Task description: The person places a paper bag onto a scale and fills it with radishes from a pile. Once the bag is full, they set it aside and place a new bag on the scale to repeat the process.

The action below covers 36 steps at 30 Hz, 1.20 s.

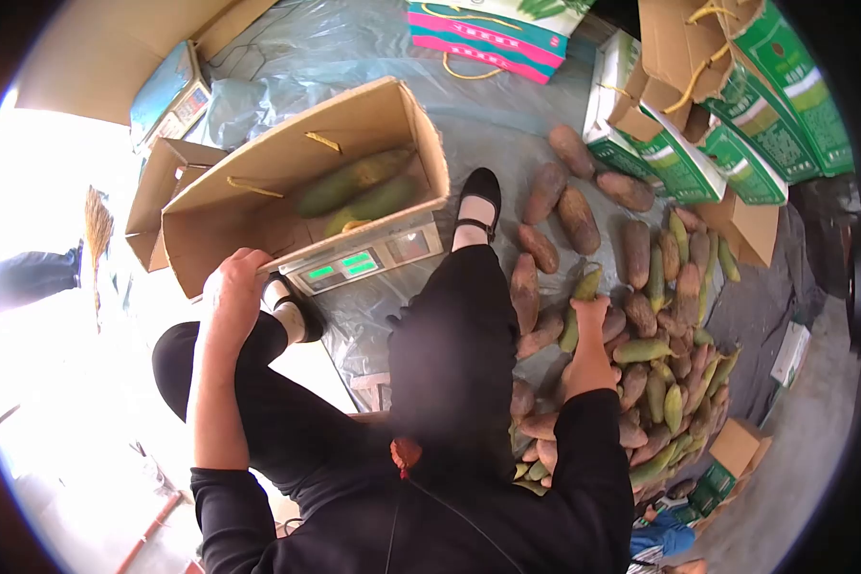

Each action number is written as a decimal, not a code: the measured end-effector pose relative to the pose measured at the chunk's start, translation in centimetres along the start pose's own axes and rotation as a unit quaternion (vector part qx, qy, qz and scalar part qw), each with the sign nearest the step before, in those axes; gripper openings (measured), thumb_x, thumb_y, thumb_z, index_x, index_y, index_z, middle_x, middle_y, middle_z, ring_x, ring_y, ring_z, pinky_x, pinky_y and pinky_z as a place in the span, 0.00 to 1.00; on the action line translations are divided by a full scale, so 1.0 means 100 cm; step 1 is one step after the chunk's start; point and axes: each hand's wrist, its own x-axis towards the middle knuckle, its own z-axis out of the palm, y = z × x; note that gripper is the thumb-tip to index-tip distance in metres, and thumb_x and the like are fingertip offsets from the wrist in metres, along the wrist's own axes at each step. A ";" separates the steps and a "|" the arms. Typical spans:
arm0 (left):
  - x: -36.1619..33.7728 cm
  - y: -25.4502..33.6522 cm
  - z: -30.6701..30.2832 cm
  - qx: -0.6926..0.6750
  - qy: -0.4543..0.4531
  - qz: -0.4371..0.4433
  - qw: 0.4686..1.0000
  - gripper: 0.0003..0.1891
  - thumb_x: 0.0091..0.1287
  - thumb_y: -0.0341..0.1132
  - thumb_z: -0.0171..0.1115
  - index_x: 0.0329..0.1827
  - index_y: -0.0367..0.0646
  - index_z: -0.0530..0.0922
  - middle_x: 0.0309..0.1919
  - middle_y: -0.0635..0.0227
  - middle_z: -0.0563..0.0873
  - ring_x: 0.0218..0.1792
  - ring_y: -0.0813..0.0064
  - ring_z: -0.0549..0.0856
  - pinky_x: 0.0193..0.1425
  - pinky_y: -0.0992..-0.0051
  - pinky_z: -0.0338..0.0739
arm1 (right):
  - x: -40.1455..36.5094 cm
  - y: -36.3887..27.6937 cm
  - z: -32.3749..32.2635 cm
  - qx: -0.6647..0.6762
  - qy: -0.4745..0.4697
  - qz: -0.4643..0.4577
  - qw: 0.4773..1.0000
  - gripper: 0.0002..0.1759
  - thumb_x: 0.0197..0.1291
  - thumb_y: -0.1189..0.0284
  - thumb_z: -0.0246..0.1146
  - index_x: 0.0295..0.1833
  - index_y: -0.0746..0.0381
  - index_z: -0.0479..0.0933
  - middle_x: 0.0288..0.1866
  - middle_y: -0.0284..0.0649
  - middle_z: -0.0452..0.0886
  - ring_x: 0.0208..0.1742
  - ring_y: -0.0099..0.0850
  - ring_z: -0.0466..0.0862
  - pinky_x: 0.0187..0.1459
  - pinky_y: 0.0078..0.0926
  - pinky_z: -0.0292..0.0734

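Note:
An open cardboard box (306, 143) sits on a scale with a lit green display (340, 268). Inside the box lie several long green vegetables (354, 182). My left hand (236, 279) grips the near edge of the box at its left part, fingers bent over the rim. On the right, my right hand (590, 308) is closed round a long green vegetable (587, 283), among the pile. Many brown, potato-like roots (577, 220) and green vegetables lie on the plastic sheet around and beyond it.
Green and white cartons (737, 143) stand at the upper right, a pink and teal box (488, 40) at the top. A blue box (169, 96) is at the upper left, a broom (98, 230) at the left. Part of another person (662, 536) shows at the lower right.

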 end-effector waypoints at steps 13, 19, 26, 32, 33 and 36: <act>-0.003 -0.017 0.005 0.038 0.002 0.034 0.999 0.06 0.58 0.25 0.58 0.37 0.38 0.81 0.36 0.57 0.82 0.43 0.55 0.81 0.48 0.63 0.75 | -0.057 -0.020 -0.030 0.067 0.023 -0.196 0.978 0.35 0.38 0.77 0.75 0.55 0.66 0.68 0.51 0.46 0.76 0.54 0.42 0.76 0.53 0.38 0.72; -0.006 -0.019 0.003 0.034 -0.013 0.054 0.998 0.07 0.58 0.24 0.56 0.38 0.38 0.80 0.36 0.57 0.81 0.44 0.55 0.81 0.49 0.62 0.74 | -0.089 -0.102 -0.097 0.353 -0.014 -0.238 0.905 0.34 0.47 0.83 0.70 0.61 0.68 0.63 0.54 0.42 0.74 0.55 0.35 0.75 0.57 0.31 0.68; -0.011 -0.017 -0.001 0.042 -0.024 0.057 0.997 0.12 0.56 0.21 0.53 0.43 0.38 0.78 0.38 0.57 0.81 0.46 0.55 0.80 0.51 0.62 0.75 | -0.204 -0.263 -0.208 0.541 -0.161 -0.390 0.728 0.29 0.56 0.82 0.61 0.64 0.67 0.63 0.58 0.42 0.73 0.60 0.35 0.74 0.61 0.35 0.70; -0.014 -0.019 0.000 0.022 0.015 0.127 0.992 0.13 0.55 0.21 0.52 0.42 0.39 0.77 0.37 0.57 0.81 0.44 0.56 0.81 0.48 0.60 0.75 | -0.298 -0.369 -0.203 0.481 -0.408 -0.356 0.689 0.23 0.56 0.76 0.64 0.58 0.62 0.70 0.53 0.38 0.76 0.55 0.31 0.77 0.57 0.37 0.72; -0.014 -0.017 -0.001 0.015 0.016 0.126 0.992 0.14 0.54 0.20 0.52 0.44 0.39 0.77 0.38 0.57 0.82 0.44 0.55 0.81 0.48 0.60 0.76 | -0.314 -0.381 -0.190 0.469 -0.414 -0.341 0.702 0.22 0.54 0.74 0.66 0.56 0.60 0.72 0.51 0.36 0.78 0.54 0.30 0.77 0.55 0.36 0.73; -0.016 -0.014 -0.007 0.006 0.016 0.139 0.990 0.17 0.54 0.20 0.51 0.47 0.40 0.77 0.40 0.57 0.82 0.46 0.55 0.81 0.49 0.60 0.76 | -0.359 -0.405 -0.142 0.453 -0.444 -0.284 0.719 0.17 0.47 0.75 0.70 0.45 0.60 0.76 0.41 0.34 0.81 0.41 0.26 0.81 0.44 0.29 0.75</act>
